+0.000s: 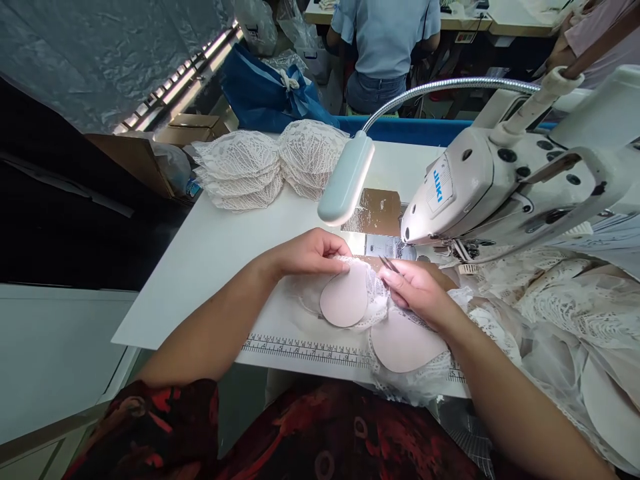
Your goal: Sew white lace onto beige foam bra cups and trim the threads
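Observation:
A white lace bra with pale padded cups [345, 298] lies across the front of the sewing table. My left hand [320, 253] pinches the lace at the upper edge of the left cup between thumb and fingers. Over the right cup [406, 340], my right hand [417, 287] is closed around small dark thread snips [389, 264], their points sticking out toward the upper left. Its fingertips also touch the lace between the cups. Just beyond both hands is the needle area of a white sewing machine [465, 180].
Stacked lace cups [240, 170] stand at the table's back left. A lamp [347, 179] on a bendable neck hangs over the work. More lace garments [575, 307] pile up at right. A ruler strip [310, 350] runs along the front edge. A person [385, 47] sits beyond.

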### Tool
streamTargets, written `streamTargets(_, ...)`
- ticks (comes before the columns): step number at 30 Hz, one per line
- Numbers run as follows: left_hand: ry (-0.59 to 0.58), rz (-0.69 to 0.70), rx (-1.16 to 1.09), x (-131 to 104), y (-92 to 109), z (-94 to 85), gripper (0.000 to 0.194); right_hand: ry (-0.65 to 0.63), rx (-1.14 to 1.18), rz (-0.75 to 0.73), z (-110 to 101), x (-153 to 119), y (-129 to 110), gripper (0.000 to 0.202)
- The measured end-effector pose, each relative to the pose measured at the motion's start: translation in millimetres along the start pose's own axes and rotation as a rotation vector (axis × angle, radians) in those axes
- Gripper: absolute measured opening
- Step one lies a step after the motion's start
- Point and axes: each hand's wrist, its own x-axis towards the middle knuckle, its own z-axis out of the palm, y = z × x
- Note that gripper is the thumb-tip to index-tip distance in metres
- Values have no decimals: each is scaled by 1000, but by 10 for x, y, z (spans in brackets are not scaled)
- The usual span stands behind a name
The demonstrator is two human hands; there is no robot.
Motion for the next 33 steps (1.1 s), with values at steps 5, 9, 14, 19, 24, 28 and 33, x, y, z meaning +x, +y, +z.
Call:
streamTargets(5, 22, 80, 4, 49, 36, 168, 18, 95, -54, -43, 43, 6, -49, 20)
streamTargets(9, 56, 96, 61, 85, 46, 253, 18, 127, -95, -80, 56, -23, -85, 18)
streamTargets(14, 50, 86, 64, 122, 37, 307, 21, 125, -80, -112, 52, -27, -93, 17)
streamTargets(19, 48, 50, 44, 112, 32, 279, 20, 182, -126, -130, 12, -25, -21, 13)
streamTargets(24, 67, 35, 21, 102, 24, 244, 19, 217, -72, -94, 29, -5, 18, 15)
streamTargets(28, 44, 28, 26, 112, 18, 242, 19, 155, -27, -77, 64, 13, 10, 26)
streamTargets(33, -101, -36, -64, 38, -33, 27, 32, 238, -239, -14, -27, -19, 18, 23)
